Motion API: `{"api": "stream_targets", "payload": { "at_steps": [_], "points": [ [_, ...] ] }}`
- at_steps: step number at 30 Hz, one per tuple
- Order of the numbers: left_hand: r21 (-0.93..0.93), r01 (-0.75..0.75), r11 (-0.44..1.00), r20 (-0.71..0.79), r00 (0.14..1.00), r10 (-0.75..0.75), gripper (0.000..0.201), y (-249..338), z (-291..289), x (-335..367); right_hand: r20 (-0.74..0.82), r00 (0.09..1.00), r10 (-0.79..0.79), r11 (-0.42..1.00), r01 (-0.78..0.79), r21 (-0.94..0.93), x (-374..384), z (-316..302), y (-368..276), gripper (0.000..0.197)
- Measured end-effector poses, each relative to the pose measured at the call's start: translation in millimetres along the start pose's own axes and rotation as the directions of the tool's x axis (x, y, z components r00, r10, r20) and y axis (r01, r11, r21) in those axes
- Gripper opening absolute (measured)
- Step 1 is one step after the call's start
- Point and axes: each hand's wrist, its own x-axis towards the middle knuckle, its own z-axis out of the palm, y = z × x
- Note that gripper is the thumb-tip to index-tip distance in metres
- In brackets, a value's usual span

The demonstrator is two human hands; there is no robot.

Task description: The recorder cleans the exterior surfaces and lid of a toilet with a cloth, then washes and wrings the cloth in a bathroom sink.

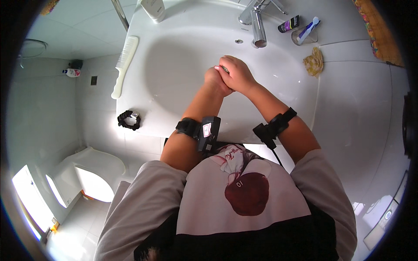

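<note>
Over the white washbasin (183, 65), my left hand (214, 81) and my right hand (237, 73) are clasped together. The right hand lies over the left, its fingers curled round it. A small greyish-green bit of something shows between them near the thumbs; most of it is hidden, so its kind cannot be made out. Both hands are above the basin's bowl, just in front of the chrome tap (258, 35). No running water is visible from the spout.
On the left rim are a cream comb (124, 69), a black hair tie (129, 120) and a white bottle (153, 9). At the right stand a clear cup (305, 37) with a toothbrush (310, 28), a dark tube (288, 24) and a crumpled yellowish cloth (314, 62). A toilet (93, 161) is lower left.
</note>
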Motion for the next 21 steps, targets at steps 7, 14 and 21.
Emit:
{"api": "stream_targets", "payload": {
  "at_steps": [7, 14, 21],
  "points": [
    [-0.146, -0.137, 0.98, -0.075, 0.989, 0.127, 0.034, -14, 14, 14, 0.163, 0.983, 0.08, 0.995, -0.089, 0.049, 14, -9, 17, 0.021],
    [-0.086, -0.242, 0.966, -0.135, 0.964, 0.229, 0.032, -9, 9, 33, 0.157, 0.969, 0.189, 0.971, -0.208, 0.117, 26, 7, 22, 0.024],
    [0.154, -0.314, 0.937, -0.144, 0.931, 0.336, 0.032, -7, -13, 59, 0.08, 0.904, 0.42, 0.885, -0.428, 0.182, 17, 24, 24, 0.028]
  ]
}}
